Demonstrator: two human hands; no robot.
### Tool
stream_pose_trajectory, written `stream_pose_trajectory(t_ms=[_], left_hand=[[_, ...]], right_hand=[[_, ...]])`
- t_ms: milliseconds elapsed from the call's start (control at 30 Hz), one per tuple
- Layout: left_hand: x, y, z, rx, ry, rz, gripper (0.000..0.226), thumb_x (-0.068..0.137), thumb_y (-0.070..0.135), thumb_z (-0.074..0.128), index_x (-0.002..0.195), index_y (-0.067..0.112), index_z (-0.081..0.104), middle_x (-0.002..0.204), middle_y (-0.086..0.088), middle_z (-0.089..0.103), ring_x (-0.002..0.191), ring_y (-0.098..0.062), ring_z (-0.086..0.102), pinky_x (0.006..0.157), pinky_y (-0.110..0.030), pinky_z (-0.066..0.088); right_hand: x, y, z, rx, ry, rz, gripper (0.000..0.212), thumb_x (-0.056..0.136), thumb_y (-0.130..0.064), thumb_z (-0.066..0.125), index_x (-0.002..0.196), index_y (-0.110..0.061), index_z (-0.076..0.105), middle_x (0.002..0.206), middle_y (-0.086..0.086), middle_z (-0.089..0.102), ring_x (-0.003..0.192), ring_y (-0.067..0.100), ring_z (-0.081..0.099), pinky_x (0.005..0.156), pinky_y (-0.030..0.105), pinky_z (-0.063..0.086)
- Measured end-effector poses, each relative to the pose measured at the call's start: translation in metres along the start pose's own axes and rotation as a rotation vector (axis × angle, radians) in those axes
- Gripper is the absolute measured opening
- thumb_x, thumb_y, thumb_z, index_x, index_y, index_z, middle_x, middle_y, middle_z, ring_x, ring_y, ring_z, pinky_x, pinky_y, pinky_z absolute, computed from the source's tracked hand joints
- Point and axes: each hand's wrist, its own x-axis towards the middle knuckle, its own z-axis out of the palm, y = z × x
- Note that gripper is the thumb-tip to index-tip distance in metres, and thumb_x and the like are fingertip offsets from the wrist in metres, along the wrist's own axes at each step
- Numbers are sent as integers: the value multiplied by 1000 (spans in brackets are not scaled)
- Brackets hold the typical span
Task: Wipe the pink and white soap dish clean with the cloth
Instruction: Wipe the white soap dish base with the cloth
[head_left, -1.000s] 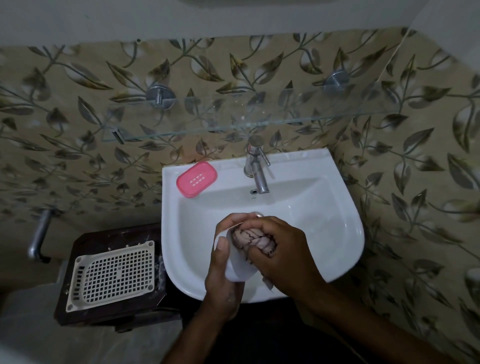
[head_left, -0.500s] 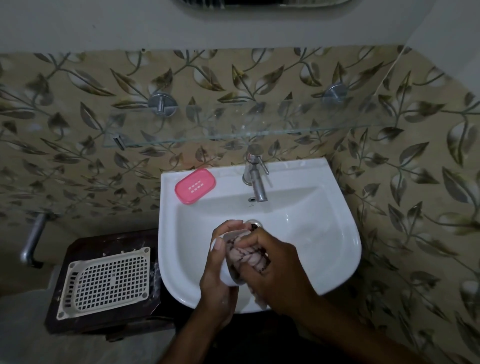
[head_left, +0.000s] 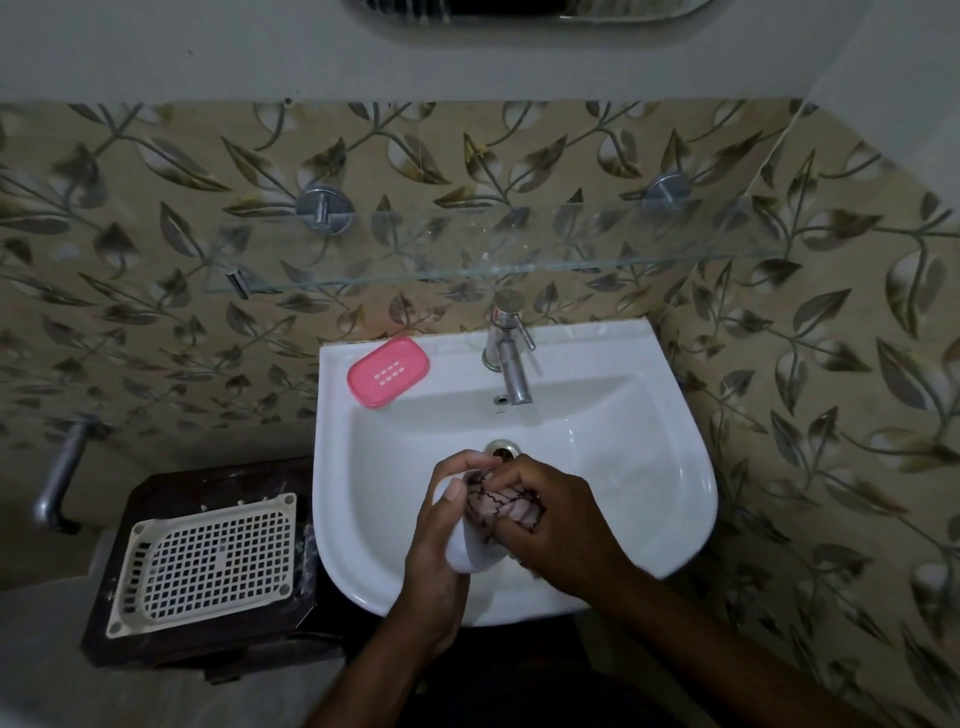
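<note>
Two parts make up the soap dish, and they lie apart: the pink slotted tray (head_left: 388, 372) sits on the back left corner of the basin (head_left: 670, 415), tilted a little, with rows of small white slots in its middle, while the white base (head_left: 470, 553) is held over the front of the bowl. It is smooth, rounded and plain white, mostly hidden by fingers and cloth.

Going from the left, a metal pipe (head_left: 60, 478) sticks out of the leaf-patterned wall. Next comes a dark brown stool (head_left: 208, 644) just beside the basin's left edge, carrying a cream plastic grid tray (head_left: 208, 564) that covers most of its top.

The left hand (head_left: 441, 561) wraps around the white base from the left side, thumb on the near rim and fingers curled over the far rim. The right hand (head_left: 561, 525) has its fingers bunched tight around the cloth (head_left: 501, 506), a pale pink rag with dark wavy lines, and presses it into the hollow of the base. Both hands cover the near part of the bowl; the drain (head_left: 501, 448) shows just past the knuckles.

Behind, a steel tap (head_left: 511, 364) stands at the middle of the basin's back edge. Above it a glass shelf (head_left: 519, 244) runs across the wall on two round metal mounts
</note>
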Motion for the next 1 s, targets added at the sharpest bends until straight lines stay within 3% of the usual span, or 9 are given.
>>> stream_pose_trajectory(t_ms=[100,233,333,467,633,700,833,933,1000], left_hand=[[0,0,0,21,-18,43,62,88,44,59,123,-6,53,116,-17,67,104,-29,67,83,-40,57],[0,4,4,30,-19,125,82,85,59,68,122,-12,49,115,-16,68,91,-28,69,69,-35,58],[-1,4,2,46,16,195,77,89,59,64,122,-9,52,124,-15,67,106,-30,68,84,-37,57],[0,-1,-9,-19,84,157,74,94,57,59,132,-6,51,144,-37,46,129,-65,42,105,-77,37],[2,13,0,-103,37,99,66,85,55,71,118,-1,60,127,-23,64,108,-42,64,88,-46,57],[2,14,2,-178,-4,41,67,83,56,72,116,-1,61,124,-25,63,105,-40,62,81,-45,56],[0,9,8,-214,-29,-36,70,79,56,76,122,2,62,125,-25,62,111,-38,61,88,-45,54],[-3,4,10,-183,-15,-39,70,80,55,76,127,4,63,122,-24,65,111,-34,65,89,-41,57],[-3,-2,10,-166,20,-62,73,79,56,76,124,0,66,112,-25,70,103,-35,69,82,-38,60]], right_hand=[[-3,8,2,-38,-22,-6,26,74,-23,67,100,-22,67,99,-10,72,92,7,69,77,31,58],[-8,0,4,66,-27,116,19,75,-14,73,91,-21,65,79,-9,75,68,5,72,64,23,58],[-8,-8,3,177,-103,238,23,70,-29,77,91,-27,68,85,-7,77,78,5,74,73,28,59],[-12,-25,10,452,-162,282,28,71,-28,77,98,-18,72,90,4,78,87,22,76,82,39,60],[-9,-17,-4,193,-137,138,25,75,-11,77,93,-27,69,85,-2,77,76,16,76,67,37,63],[-7,-11,-11,113,-140,101,26,75,-7,73,94,-23,68,82,-2,76,68,13,75,55,29,58],[-1,-7,0,-226,-20,-86,31,74,-32,59,102,-25,66,95,-10,69,87,7,62,74,17,48],[3,-22,6,-61,174,62,24,73,-32,64,96,-25,67,87,-15,70,80,3,64,69,8,46],[2,-29,9,112,173,91,19,77,-21,73,95,-24,69,91,-13,75,83,1,71,72,15,54]])
